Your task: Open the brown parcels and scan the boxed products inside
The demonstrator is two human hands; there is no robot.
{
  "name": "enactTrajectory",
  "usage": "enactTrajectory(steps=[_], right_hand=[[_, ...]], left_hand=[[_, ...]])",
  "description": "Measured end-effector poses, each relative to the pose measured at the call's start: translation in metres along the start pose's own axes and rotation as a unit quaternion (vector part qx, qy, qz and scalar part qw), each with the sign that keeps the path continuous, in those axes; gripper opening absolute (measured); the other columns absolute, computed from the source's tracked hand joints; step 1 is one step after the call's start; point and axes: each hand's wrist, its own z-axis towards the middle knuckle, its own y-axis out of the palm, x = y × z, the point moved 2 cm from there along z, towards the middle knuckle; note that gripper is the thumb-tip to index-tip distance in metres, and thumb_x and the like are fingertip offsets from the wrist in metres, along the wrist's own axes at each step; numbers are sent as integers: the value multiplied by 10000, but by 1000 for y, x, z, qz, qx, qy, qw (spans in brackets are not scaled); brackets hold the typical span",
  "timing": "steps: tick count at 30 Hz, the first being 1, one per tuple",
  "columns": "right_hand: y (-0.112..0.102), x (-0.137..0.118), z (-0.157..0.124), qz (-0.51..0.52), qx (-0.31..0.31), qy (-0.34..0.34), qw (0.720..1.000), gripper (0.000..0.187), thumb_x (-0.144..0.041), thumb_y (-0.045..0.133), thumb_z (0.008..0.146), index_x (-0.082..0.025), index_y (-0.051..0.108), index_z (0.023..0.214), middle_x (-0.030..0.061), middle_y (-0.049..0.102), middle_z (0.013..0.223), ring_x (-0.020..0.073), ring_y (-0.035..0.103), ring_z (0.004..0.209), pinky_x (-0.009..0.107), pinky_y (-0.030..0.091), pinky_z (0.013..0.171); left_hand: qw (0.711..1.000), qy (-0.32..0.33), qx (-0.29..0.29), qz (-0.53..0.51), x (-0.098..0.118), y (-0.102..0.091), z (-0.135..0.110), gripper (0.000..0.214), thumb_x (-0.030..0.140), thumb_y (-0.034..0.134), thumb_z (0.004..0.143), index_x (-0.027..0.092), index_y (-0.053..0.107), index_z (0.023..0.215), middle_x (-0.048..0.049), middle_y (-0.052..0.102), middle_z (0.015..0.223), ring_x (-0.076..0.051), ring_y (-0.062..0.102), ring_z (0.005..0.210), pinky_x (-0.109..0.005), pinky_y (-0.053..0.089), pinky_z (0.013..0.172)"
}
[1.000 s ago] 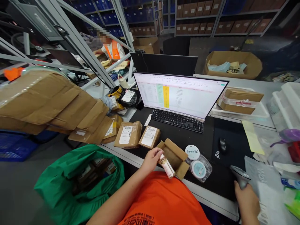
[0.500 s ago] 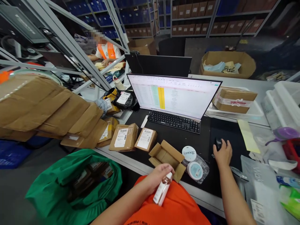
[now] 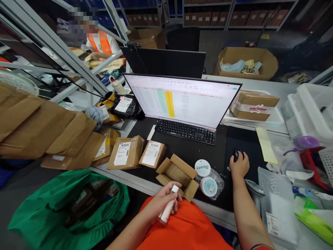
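In my left hand [image 3: 162, 201] is a slim white bottle [image 3: 168, 205] with a white cap, tilted, just above my orange clothing at the desk's front edge. An open cardboard box [image 3: 178, 173] stands right beyond that hand. My right hand [image 3: 239, 165] rests over a black computer mouse [image 3: 236, 155] on the dark mouse pad [image 3: 251, 141]. Between the hands lie two round white tubs, one with a lettered lid [image 3: 202, 168] and one with a pale blue label [image 3: 208, 186], on bubble wrap [image 3: 220, 184].
A monitor [image 3: 184, 100] showing a spreadsheet stands behind a black keyboard [image 3: 186, 131]. Labelled parcels [image 3: 126, 151] line the left side, above a green sack [image 3: 59, 208] holding boxes. A scanner [image 3: 254, 189] and plastic bags [image 3: 278, 205] lie right. A co-worker [image 3: 100, 41] sits beyond the frame.
The bottle has turned in my left hand, so its white cap now points up and away. My right hand stays on the mouse. The whole view has shifted slightly.
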Motion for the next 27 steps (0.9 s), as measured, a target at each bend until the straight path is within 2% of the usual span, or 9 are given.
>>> enactTrajectory(steps=[12,22,25,27], right_hand=[[4,2,0,2,-16,-19,1000,465,-369,514,904,-134,641,1285,204,517,1405,331,539,1179,483,446,969],[4,2,1,6,-26,-12,1000,496,-343,523,884,-116,593,1320,231,471,1425,355,492,1242,535,420,1019],[0,-4,-1,-2,8,-31,999,570,-346,554,865,-81,518,1369,244,468,1437,380,411,1341,574,359,1087],[-3,-18,-2,6,11,-65,998,553,-327,540,871,-68,508,1358,237,492,1424,371,379,1374,574,320,1124]], left_hand=[[998,-22,59,-1,11,5,5,536,359,717,704,189,492,1161,-12,659,825,-96,555,509,-208,410,437],[999,-13,49,-15,11,0,9,515,392,723,745,193,515,1171,-8,650,807,-98,552,520,-201,395,438],[998,-9,52,-18,11,-4,11,513,413,735,738,195,514,1146,-5,646,805,-98,553,523,-201,404,438],[998,-8,55,-20,10,-6,12,525,424,744,729,198,511,1140,-5,646,809,-99,554,526,-199,410,435]])
